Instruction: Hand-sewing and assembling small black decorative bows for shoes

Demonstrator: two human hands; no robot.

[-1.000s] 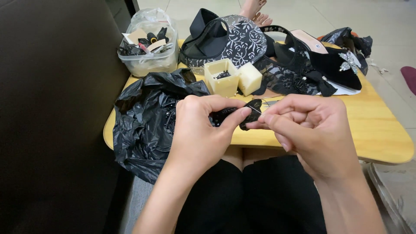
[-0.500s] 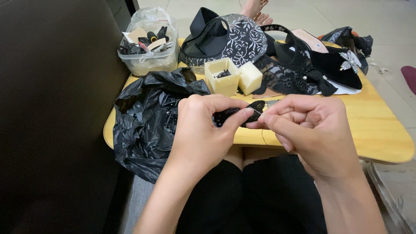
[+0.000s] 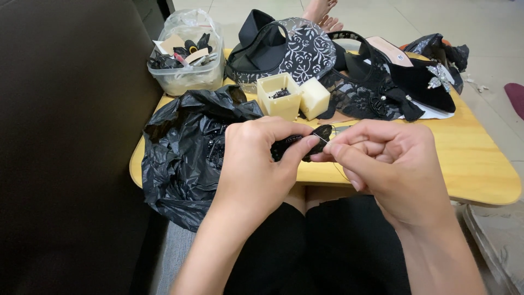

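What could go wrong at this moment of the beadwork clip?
The thin thread at the right hand could snag or tangle on the fingers. The small black beaded piece, pinched by the left hand over the lap, might slip and fall. The open cream box of beads sits close and could be knocked.

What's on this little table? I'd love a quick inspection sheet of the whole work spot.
Surface: small yellow wooden table.
Job's things: small black beaded piece, pinched by left hand; right hand pinches at its edge, thin thread trailing.
Clutter: black plastic bag, open cream box of beads, clear plastic tub, black embellished shoe, black lace fabric.
Cables: nothing seen.
Surroundings: dark sofa, tiled floor.
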